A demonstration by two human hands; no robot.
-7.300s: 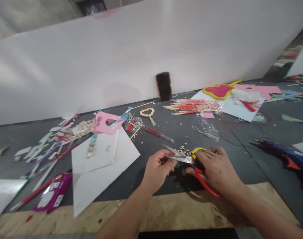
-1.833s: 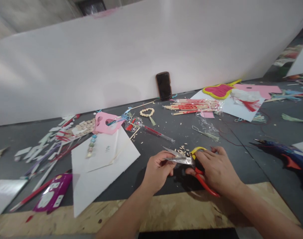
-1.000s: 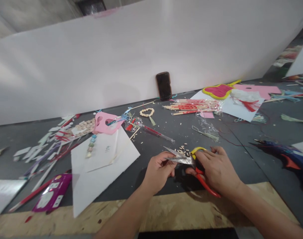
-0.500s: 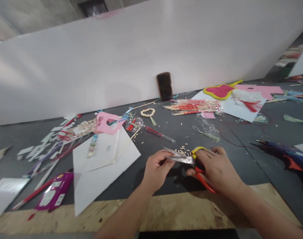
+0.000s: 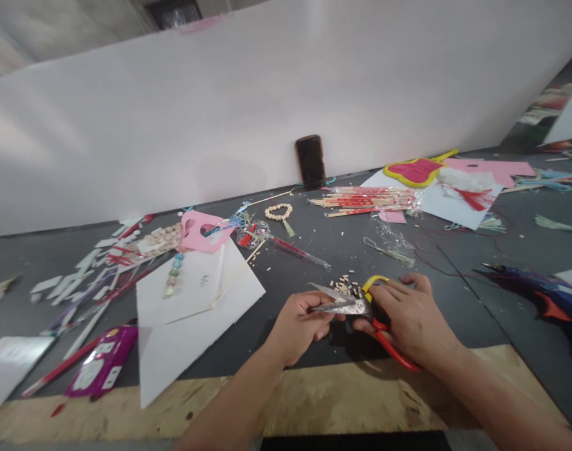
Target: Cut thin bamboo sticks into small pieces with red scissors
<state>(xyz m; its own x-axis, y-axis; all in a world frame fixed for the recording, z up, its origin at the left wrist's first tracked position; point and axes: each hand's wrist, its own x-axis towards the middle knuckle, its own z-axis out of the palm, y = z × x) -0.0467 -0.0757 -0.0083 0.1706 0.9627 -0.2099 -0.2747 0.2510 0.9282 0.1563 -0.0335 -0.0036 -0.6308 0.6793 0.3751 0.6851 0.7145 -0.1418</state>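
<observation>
My right hand [image 5: 410,316] is closed round the red and yellow handles of a pair of scissors [image 5: 356,305]. Their blades stand apart and point left. At the blades, my left hand [image 5: 302,322] has its fingers pinched together; whatever sits in them is hidden behind the blades and fingers. Small pale cut pieces [image 5: 346,285] lie in a loose heap on the dark table, just beyond the scissors.
A beaded loop with a tassel [image 5: 279,213], bundled sticks in clear wrap [image 5: 365,199] and a leaning phone [image 5: 311,161] are farther back. White sheets [image 5: 182,344] lie left, near a purple packet [image 5: 104,360]. A blue glue gun [image 5: 539,291] is at right.
The scissor blades have opened a little wider, and the red handle has swung down and outward. My left fingers have shifted slightly right and down beneath the blades.
</observation>
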